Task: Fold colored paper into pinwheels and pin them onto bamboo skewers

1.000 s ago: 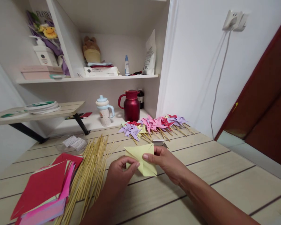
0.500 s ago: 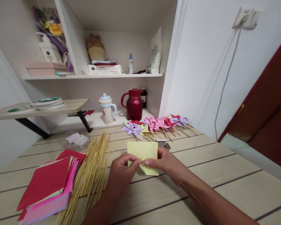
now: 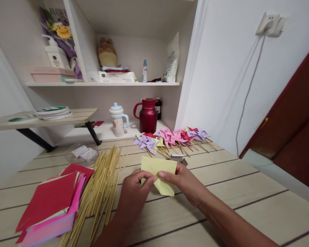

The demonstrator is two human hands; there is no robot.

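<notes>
A yellow sheet of paper [image 3: 158, 165] with crease lines is held up above the table between my two hands. My left hand [image 3: 137, 183] pinches its lower left side with thumb and index finger. From the right, my right hand [image 3: 179, 176] grips the sheet, thumb on the front and fingers behind it. Both thumbs meet near the middle of the paper, where its lower part bends. Paper pinwheels [image 3: 170, 137] on sticks lie beyond my hands. To the left are a bundle of thin wooden sticks [image 3: 100, 188] and a stack of coloured paper [image 3: 48, 202].
A small grey box [image 3: 177, 157] lies just behind the paper. At the back stand a red jug [image 3: 148, 116] and a speckled cup [image 3: 117, 121]. A clear bag [image 3: 83, 153] sits near the raised stand [image 3: 90, 115]. The wall is on the right.
The yellow paper has tilted slightly, its right side dipping and its lower edge shifting down. My right hand has moved a little with it; both hands keep their hold.
</notes>
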